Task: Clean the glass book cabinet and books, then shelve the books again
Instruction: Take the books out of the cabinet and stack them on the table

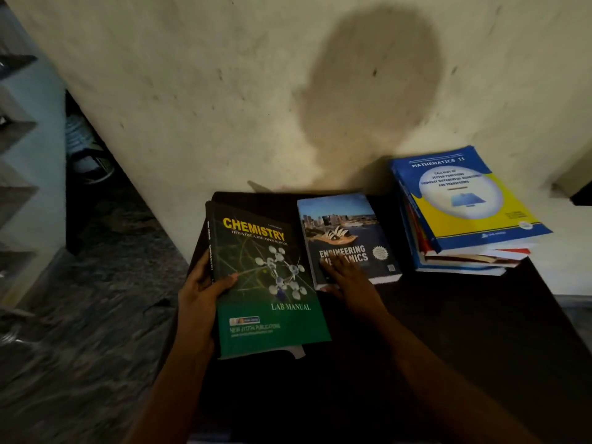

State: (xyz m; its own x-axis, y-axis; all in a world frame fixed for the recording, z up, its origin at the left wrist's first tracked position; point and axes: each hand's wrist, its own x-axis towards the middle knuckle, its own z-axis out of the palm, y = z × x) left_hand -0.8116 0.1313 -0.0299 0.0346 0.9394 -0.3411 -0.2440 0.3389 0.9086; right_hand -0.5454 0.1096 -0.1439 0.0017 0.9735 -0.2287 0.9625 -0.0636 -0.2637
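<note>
Nearest me, my left hand [200,293] grips the green chemistry book [272,293] by its spine edge, thumb on the cover, over the dark desk [448,331]. Just beside it, my right hand [347,277] lies flat, fingers straight, on the engineering book [346,232]. Farther right, well apart, a book stack [464,261] topped by a blue-and-yellow maths book [474,200] sits near the wall [224,91].

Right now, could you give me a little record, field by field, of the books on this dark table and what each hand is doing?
Surface: dark table against a pale wall
Left hand: grips the spine edge of the Chemistry lab manual, thumb on its cover
Right hand: fingers flat on the Engineering Mechanics book
Right side: stack of books, Mathematics II on top, untouched
Cleaning cloth: none in view
</note>
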